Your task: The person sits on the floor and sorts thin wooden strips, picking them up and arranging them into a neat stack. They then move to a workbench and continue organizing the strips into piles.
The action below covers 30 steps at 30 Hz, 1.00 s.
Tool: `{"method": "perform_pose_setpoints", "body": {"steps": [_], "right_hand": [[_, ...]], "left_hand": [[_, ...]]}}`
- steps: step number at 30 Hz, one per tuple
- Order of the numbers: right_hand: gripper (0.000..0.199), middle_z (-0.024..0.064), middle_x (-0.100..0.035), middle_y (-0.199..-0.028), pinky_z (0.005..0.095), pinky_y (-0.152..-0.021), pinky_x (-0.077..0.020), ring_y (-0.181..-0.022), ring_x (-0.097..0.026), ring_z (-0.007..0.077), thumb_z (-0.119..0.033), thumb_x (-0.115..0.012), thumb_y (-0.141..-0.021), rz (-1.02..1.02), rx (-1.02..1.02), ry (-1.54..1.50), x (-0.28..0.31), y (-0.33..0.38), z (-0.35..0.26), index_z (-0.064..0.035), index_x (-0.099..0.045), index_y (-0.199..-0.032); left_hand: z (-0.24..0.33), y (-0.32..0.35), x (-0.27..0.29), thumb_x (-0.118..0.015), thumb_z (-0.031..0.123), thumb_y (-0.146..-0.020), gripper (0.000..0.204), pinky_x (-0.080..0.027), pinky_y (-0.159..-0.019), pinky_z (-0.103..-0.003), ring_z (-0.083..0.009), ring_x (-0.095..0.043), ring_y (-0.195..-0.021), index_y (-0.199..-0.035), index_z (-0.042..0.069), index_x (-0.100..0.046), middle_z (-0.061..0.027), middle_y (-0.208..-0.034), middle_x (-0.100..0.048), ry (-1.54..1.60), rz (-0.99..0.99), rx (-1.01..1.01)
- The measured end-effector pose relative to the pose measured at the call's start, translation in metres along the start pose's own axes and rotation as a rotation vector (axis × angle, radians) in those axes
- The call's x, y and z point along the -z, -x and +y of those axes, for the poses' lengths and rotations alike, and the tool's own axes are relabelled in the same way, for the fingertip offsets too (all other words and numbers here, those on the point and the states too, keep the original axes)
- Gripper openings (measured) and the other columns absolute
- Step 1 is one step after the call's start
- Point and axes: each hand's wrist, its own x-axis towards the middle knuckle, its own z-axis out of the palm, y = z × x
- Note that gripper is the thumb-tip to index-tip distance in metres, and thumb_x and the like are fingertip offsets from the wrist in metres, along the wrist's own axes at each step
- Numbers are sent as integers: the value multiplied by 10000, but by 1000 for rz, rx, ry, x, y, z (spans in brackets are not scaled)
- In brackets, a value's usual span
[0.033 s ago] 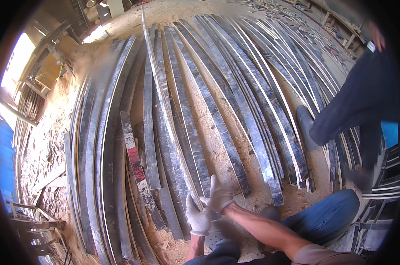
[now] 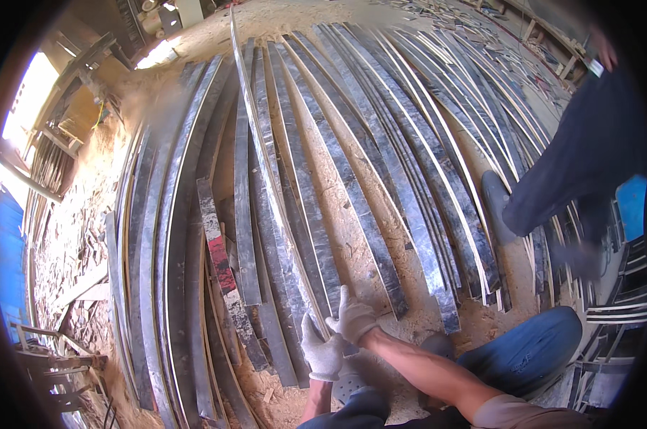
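Nothing has shifted: my left hand (image 2: 322, 352) and right hand (image 2: 353, 319), both gloved, stay clenched around the long dark strip (image 2: 266, 164), which runs from me toward twelve o'clock over the strips (image 2: 409, 164) on the sawdust floor (image 2: 338, 214).

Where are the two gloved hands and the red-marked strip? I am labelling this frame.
left hand (image 2: 322, 354): head view, back of the white glove.
right hand (image 2: 353, 319): head view, back of the glove.
red-marked strip (image 2: 220, 263): head view, on its red patch.

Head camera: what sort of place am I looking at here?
Probably a rough woodworking yard or shed: long dark film-coated board strips laid in rows over a sawdust-covered ground, with wood offcuts scattered at the left.
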Motion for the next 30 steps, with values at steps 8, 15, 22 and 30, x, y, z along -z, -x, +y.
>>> {"method": "perform_pose_setpoints", "body": {"steps": [8, 15, 22, 30], "right_hand": [[897, 235, -658, -1121, 513, -862, -553, -994, -672, 349, -606, -749, -875, 604, -73, -54, 1, 33, 88, 52, -473, -1420], [541, 136, -757, -1049, 352, -818, -618, -888, -724, 218, -315, -836, -912, -241, -126, -1477, 35, -6, 29, 34, -614, -1261], [271, 192, -764, -1037, 457, -739, -667, -886, -780, 294, -207, -698, -1020, -334, -422, -1746, 45, 23, 91, 8, -683, -1185], [229, 103, -771, -958, 366, -725, -628, -800, -762, 206, -282, -783, -965, -290, -531, -1604, 18, 51, 64, -97, -741, -1094]], "left_hand": [[-8, 13, 3, -703, 4, -764, 663, -570, -878, -339, -183, -696, -955, -1407, -35, -548, -130, -1084, -723, -35, 7, 11], [-16, 6, -10, -751, 560, -913, 837, -553, -909, -470, -378, -688, -1071, -1489, 15, -481, -247, -1180, -685, -299, -341, -131], [-31, -106, 58, -730, 443, -945, 930, -374, -1177, -544, -477, -446, -1378, -1570, -96, -301, -325, -1469, -466, -955, 424, -318], [15, -218, 68, -779, 278, -807, 447, -583, -871, -475, -408, -731, -957, -1135, 10, -636, -207, -1065, -732, -1047, 159, -30]]}}
